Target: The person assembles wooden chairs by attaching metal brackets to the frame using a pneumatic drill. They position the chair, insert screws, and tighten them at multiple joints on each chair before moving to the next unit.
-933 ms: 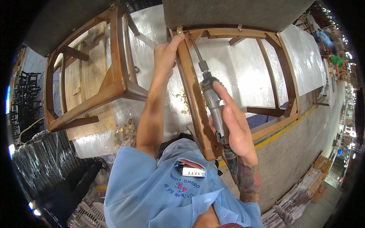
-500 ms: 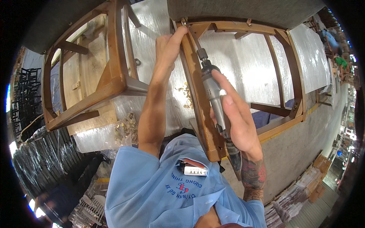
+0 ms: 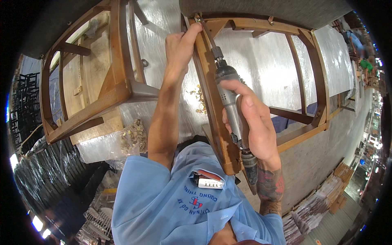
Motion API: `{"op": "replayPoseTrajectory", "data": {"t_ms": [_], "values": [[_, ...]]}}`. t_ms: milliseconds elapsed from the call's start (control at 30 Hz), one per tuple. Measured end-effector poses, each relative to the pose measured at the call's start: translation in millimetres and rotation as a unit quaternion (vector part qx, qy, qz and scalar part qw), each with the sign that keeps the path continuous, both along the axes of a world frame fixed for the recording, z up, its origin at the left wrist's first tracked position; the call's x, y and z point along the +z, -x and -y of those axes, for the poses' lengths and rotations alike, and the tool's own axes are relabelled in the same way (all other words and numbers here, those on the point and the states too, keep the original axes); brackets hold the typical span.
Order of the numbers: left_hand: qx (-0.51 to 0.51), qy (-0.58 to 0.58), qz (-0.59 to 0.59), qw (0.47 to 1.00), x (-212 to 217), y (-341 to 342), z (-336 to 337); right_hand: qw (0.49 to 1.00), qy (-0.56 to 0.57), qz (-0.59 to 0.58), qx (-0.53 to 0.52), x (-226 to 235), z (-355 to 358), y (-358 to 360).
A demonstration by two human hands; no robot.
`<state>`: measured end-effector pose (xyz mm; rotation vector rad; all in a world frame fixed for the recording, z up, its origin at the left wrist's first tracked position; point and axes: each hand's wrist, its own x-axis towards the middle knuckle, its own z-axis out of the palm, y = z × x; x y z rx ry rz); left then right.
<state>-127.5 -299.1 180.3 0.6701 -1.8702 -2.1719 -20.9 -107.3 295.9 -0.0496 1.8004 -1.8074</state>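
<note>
My right hand (image 3: 258, 124) wraps round a grey and black power screwdriver (image 3: 231, 107) held along a brown wooden chair frame (image 3: 213, 98). Its long bit (image 3: 209, 37) reaches up to a small metal bracket (image 3: 198, 18) at the frame's far left corner, just under a dark upholstered panel (image 3: 261, 9). My left hand (image 3: 179, 51) is closed at that same corner, its fingertips beside the bracket and the bit's end. Whatever lies between those fingertips is hidden. A second metal bracket (image 3: 270, 19) sits farther right along the frame's back rail.
Another brown chair frame (image 3: 116, 92) stands to the left. Brass-coloured small hardware (image 3: 200, 102) lies loose on the plastic-covered surface, with more in a clear bag (image 3: 134, 139). Black wrapped goods (image 3: 53, 175) are at lower left, stacked wooden pieces (image 3: 322, 200) at lower right. Other people (image 3: 356, 43) are far right.
The screwdriver and my right hand have shifted slightly, and my right index finger is now more bent across the tool. My left hand has stayed at the corner.
</note>
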Motion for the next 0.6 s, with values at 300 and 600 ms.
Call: {"op": "replayPoseTrajectory", "data": {"t_ms": [300,600], "values": [[0.001,-0.012,0.004,1.0,5,0,1,1.0,0.023,-0.02,-0.007,-7,8,11],[0.0,-0.003,0.003,1.0,1,2,2,0.999,0.007,-0.044,0.003,-5,13,14]]}}
